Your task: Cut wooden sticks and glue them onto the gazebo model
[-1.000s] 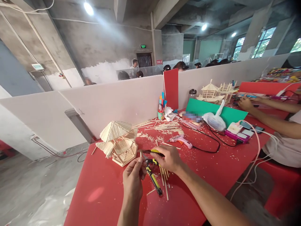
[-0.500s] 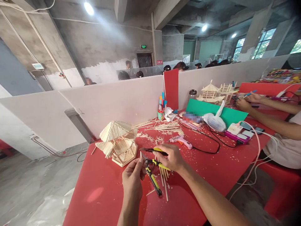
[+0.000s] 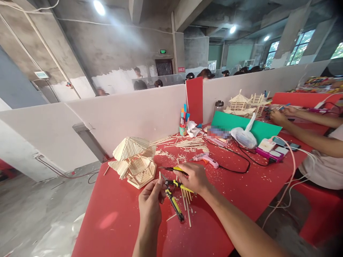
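My left hand (image 3: 150, 200) pinches a short pale wooden stick (image 3: 160, 175) upright between thumb and fingers. My right hand (image 3: 195, 177) is closed round a slim yellow-and-black utility knife (image 3: 171, 169), its tip pointing left just above the stick's top end. I cannot tell whether the tip touches the stick. Beneath, yellow-and-black pliers (image 3: 174, 205) lie with handles spread, one partly under my right hand. Several loose sticks (image 3: 189, 210) lie beside them. Left of my hands stands a small stick-built pavilion (image 3: 134, 160) with a slatted roof and a hexagonal base.
A pink glue gun (image 3: 207, 160) lies behind my right hand, its black cord running right. Loose sticks (image 3: 189, 143) and shavings cover the back of the red table (image 3: 118, 214). A power strip (image 3: 270, 154) and a co-worker's hands (image 3: 278, 116) are at the right.
The knife's front end sits very slightly higher relative to the stick. Both hands keep their grips; otherwise the view has shifted a little.
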`<state>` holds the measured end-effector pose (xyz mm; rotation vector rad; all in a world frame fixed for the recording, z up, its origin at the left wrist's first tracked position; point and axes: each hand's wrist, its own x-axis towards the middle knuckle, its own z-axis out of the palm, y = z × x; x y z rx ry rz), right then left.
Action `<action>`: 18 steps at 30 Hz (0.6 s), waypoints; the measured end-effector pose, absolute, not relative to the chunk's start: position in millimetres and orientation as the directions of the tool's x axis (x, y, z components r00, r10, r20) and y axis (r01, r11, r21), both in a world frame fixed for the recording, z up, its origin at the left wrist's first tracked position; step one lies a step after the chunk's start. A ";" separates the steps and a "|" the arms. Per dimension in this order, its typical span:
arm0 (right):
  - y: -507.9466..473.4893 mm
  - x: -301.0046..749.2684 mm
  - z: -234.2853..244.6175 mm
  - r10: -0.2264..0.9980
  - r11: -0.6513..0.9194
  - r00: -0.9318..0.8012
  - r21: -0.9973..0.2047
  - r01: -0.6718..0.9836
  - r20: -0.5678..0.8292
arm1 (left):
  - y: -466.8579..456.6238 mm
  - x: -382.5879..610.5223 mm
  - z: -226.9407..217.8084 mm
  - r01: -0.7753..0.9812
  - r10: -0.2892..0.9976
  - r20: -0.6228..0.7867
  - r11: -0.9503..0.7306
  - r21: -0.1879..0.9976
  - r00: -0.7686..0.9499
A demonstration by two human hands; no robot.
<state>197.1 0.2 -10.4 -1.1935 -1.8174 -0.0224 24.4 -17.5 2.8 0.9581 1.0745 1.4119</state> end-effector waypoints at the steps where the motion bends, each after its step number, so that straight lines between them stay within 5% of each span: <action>1: 0.1 197.2 -9.9 0.704 0.519 -0.065 -0.449 0.727 0.707 | -17.7 24.4 2.8 -0.273 0.994 -0.009 -0.021 0.962 -0.109; 6: -1.0 196.0 -10.1 0.698 0.617 -0.184 -0.451 0.645 0.692 | -17.9 23.7 2.6 -0.287 0.996 -0.016 -0.011 0.958 -0.093; 10: 3.1 198.4 -13.9 0.751 0.468 -0.051 -0.475 0.745 0.659 | -17.0 22.6 2.3 -0.324 0.997 -0.023 -0.004 0.946 -0.080; 14: 4.8 202.5 -11.0 0.835 0.377 0.071 -0.660 0.650 0.546 | -18.3 23.6 3.8 -0.326 0.996 -0.028 -0.002 0.945 -0.087; 18: 2.7 200.1 -7.2 0.932 0.341 -0.053 -0.818 0.463 0.359 | -18.0 24.8 1.3 -0.363 0.996 -0.039 0.006 0.932 -0.083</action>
